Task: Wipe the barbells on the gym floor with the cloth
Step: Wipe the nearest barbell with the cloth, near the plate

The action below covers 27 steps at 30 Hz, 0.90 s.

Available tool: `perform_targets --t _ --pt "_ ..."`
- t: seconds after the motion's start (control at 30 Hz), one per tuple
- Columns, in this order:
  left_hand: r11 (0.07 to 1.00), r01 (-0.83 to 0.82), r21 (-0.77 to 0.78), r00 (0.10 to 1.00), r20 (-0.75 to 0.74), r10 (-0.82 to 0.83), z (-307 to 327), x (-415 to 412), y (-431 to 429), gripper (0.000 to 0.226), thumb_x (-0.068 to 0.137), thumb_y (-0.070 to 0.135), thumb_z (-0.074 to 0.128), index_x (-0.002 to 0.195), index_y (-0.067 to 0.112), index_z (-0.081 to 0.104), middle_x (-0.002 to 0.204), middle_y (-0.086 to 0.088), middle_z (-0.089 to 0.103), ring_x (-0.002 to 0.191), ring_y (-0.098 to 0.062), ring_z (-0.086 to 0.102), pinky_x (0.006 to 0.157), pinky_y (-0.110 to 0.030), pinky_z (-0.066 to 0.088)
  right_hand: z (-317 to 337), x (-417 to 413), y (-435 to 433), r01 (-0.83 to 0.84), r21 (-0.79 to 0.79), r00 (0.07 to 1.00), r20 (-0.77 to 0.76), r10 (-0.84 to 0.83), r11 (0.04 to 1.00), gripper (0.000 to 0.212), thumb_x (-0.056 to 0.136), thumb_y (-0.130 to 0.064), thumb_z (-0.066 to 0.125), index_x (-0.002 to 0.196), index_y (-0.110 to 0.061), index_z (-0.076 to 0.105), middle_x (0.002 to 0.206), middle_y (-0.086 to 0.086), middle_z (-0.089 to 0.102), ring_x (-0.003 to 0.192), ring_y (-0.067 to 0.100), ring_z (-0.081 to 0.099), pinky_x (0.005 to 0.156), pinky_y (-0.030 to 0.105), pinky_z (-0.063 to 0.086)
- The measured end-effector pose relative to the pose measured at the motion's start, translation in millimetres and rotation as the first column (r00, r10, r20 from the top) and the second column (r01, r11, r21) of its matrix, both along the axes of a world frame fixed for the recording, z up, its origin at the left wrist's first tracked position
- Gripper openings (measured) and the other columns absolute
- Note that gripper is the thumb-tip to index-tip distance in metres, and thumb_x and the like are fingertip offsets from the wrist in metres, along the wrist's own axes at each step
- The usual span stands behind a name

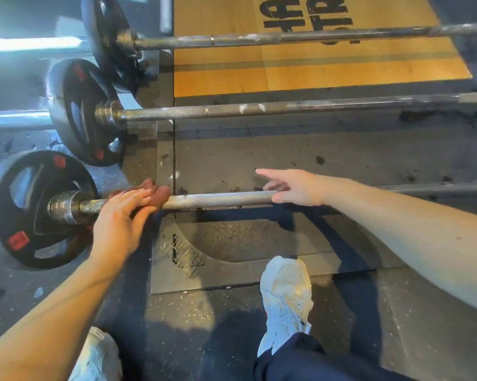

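Three barbells lie side by side on the gym floor. On the shaft of the nearest barbell (218, 199), close to its left collar, a reddish-brown cloth (163, 192) is draped. My left hand (121, 215) presses on the cloth with nearly straight fingers. My right hand (297, 188) is at the same shaft further right, thumb touching the bar and index finger stretched out; the hand hides the bar behind it. The middle barbell (231, 110) and the far barbell (231, 39) show white chalky marks.
Black weight plates (39, 210) with red marks sit on the left ends of all three bars. A wooden lifting platform (341, 70) lies under the far bar. My white shoes (285, 295) stand on the speckled rubber floor just short of the nearest bar.
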<state>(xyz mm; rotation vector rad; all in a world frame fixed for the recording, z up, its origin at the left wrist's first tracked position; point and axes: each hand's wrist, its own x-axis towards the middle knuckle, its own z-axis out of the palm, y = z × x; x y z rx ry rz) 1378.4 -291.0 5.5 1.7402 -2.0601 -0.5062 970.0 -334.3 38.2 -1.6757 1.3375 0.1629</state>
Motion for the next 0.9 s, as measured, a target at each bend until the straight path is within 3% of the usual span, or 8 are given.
perform_targets --t 0.13,0.3,0.4,0.53,0.6,0.67,0.77,0.9 --pt "1.000 -0.027 0.004 1.000 -0.015 0.027 3 -10 1 0.028 0.091 0.020 0.072 0.119 0.018 0.072 0.130 -0.001 0.068 0.125 -0.022 0.060 0.112 -0.054 0.043 3 -1 -13 -0.114 0.108 0.993 0.002 0.114 0.988 0.068 0.107 -0.022 0.049 0.159 -0.050 0.015 0.107 -0.008 0.069 0.084 0.012 0.067 0.083 0.038 0.059" --pt "1.000 0.015 0.006 1.000 0.006 -0.015 2 -3 -3 0.028 0.089 0.020 0.074 0.117 0.017 0.073 0.128 -0.002 0.069 0.122 -0.023 0.062 0.108 -0.055 0.046 -20 -1 21 -0.128 -0.234 0.988 -0.118 0.103 0.964 0.056 0.110 -0.026 0.040 0.154 -0.056 0.024 0.120 -0.016 0.057 0.107 0.013 0.054 0.088 0.035 0.046" --pt "1.000 0.017 -0.006 1.000 0.008 -0.017 0 1 1 0.027 0.089 0.018 0.074 0.117 0.017 0.073 0.129 -0.002 0.068 0.124 -0.022 0.061 0.109 -0.055 0.045 -42 1 37 -0.148 -0.500 0.986 -0.142 0.088 0.853 0.058 0.107 -0.018 0.047 0.155 -0.046 0.033 0.095 -0.006 0.057 0.085 0.018 0.053 0.074 0.039 0.049" --pt "0.998 0.024 -0.056 1.000 0.011 -0.023 3 -7 8 0.024 0.089 0.015 0.074 0.113 0.012 0.074 0.130 -0.004 0.068 0.126 -0.022 0.060 0.114 -0.050 0.041 -74 -2 57 -0.161 -0.809 0.986 -0.158 0.055 0.565 0.066 0.089 0.003 0.058 0.148 -0.026 0.053 0.086 0.003 0.059 0.072 0.022 0.051 0.057 0.036 0.042" --pt "0.997 0.003 -0.072 1.000 0.019 -0.002 1 -10 12 0.023 0.089 0.016 0.075 0.111 0.012 0.075 0.128 -0.004 0.069 0.124 -0.022 0.061 0.114 -0.050 0.041 -84 -2 62 -0.163 -0.847 0.986 -0.162 0.046 0.506 0.066 0.087 0.006 0.058 0.147 -0.023 0.055 0.087 0.004 0.060 0.073 0.023 0.051 0.057 0.036 0.041" --pt "0.998 -0.017 -0.058 1.000 0.000 0.017 -3 -9 13 0.022 0.089 0.018 0.075 0.110 0.014 0.074 0.127 -0.003 0.070 0.122 -0.022 0.062 0.112 -0.050 0.042 -71 -3 63 -0.218 -0.763 0.974 -0.206 0.091 0.608 0.063 0.094 -0.003 0.062 0.151 -0.027 0.049 0.095 0.002 0.062 0.081 0.023 0.056 0.063 0.036 0.045" --pt "0.998 -0.027 -0.051 0.999 -0.039 0.025 -2 -12 5 0.021 0.089 0.018 0.074 0.110 0.015 0.074 0.126 -0.002 0.070 0.121 -0.021 0.063 0.111 -0.048 0.044 -25 -8 18 -0.215 -0.316 0.972 -0.164 0.170 0.924 0.064 0.105 -0.031 0.054 0.158 -0.047 0.023 0.112 -0.008 0.059 0.098 0.017 0.060 0.084 0.037 0.051" --pt "0.996 -0.070 -0.063 0.997 -0.050 0.067 -4 -19 3 0.021 0.091 0.014 0.073 0.111 0.011 0.074 0.126 -0.003 0.070 0.121 -0.021 0.061 0.112 -0.041 0.040 -11 6 -26 -0.169 0.077 0.986 0.010 0.169 0.983 0.075 0.100 -0.042 0.061 0.159 -0.050 0.015 0.114 -0.009 0.062 0.093 0.015 0.067 0.088 0.035 0.055"
